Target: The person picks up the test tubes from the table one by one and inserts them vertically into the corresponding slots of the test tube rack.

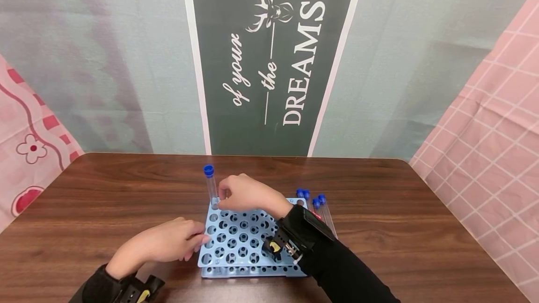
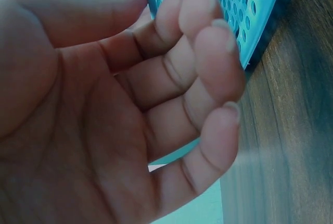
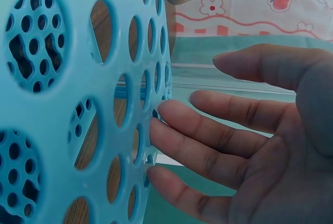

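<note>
A light blue test tube rack [image 1: 243, 237] with rows of round holes stands on the table. One clear test tube [image 1: 212, 188] with a blue cap is upright in its far-left corner hole. Beside that tube is my right hand [image 1: 244, 194], over the rack's far edge. In the right wrist view the right hand [image 3: 250, 146] has its thumb and fingers spread apart, and no firm grip shows. My left hand [image 1: 172, 240] holds the rack's left edge; in the left wrist view its thumb lies against a blue edge and its fingers [image 2: 218, 62] are bent.
Several blue-capped test tubes [image 1: 322, 200] lie to the right of the rack, partly hidden by my right forearm. The brown wooden table [image 1: 379, 209] backs onto a grey-green curtain [image 1: 269, 139] with white lettering. Pink patterned cloths [image 1: 484, 115] hang at both sides.
</note>
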Motion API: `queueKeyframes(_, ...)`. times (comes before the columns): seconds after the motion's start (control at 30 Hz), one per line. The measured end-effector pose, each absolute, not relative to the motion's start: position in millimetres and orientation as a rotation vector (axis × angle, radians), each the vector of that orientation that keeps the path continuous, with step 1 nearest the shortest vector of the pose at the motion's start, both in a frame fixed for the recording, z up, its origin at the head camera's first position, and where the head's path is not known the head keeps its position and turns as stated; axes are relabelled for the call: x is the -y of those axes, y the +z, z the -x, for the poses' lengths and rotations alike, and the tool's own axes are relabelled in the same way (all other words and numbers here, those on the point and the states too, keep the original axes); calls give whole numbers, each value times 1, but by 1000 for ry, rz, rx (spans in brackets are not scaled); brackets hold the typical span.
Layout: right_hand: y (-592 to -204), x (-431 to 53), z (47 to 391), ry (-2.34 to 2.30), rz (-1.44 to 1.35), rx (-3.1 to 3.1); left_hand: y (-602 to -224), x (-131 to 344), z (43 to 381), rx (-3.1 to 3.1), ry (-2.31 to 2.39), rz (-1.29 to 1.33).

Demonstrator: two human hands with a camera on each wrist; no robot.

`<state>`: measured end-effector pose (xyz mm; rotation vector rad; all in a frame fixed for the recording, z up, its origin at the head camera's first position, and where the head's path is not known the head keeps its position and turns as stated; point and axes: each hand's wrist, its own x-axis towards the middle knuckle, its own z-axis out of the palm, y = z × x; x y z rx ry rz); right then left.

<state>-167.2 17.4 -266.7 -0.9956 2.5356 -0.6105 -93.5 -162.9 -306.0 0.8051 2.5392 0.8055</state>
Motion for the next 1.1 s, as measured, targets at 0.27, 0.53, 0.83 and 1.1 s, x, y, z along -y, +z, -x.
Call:
queueKeyframes(0.27, -267, -21, 166, -622, 1012, -2533, -305, 163, 93, -2539, 800, -799)
queueKeyframes(0.53, -266, -23, 165, -640, 1035, -2528, -306, 162, 93, -2536, 809, -796)
queueKeyframes(0.83, -263, -32, 164, -665, 1038, -2541, -306, 162, 93, -2540, 811, -793)
queueKeyframes(1.1, -260, -43, 164, -719, 1085, -2554, -305, 162, 93, -2535, 811, -783)
